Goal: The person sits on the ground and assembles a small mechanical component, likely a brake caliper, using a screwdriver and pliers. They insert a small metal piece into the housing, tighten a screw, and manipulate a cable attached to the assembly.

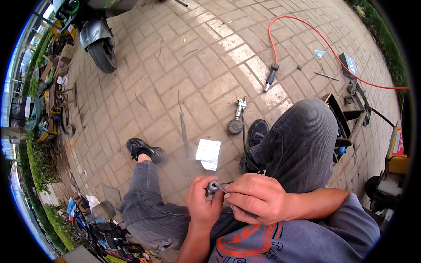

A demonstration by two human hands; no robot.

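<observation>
In front of my lap, my left hand [202, 204] is closed around a small grey metal cylinder [212, 186], whose round open end faces up. My right hand [261, 198] pinches a thin metal tool [222, 189], its tip at the cylinder's opening. Whether the tip goes inside is too small to tell. A dark end shows below the right fingers, perhaps part of the same tool. Beyond the hands, a white paper sheet [208, 151] lies on the paving. Farther off is a silver metal assembly [240, 108] with a ribbed dark round end [235, 127] and a black cable.
A red air hose [313, 30] with a black-handled nozzle [271, 76] curves across the paving at right. A dark tool box [335, 109] stands beside my right knee. A scooter wheel [103, 56] is at far left. Piled parts [107, 236] lie at lower left.
</observation>
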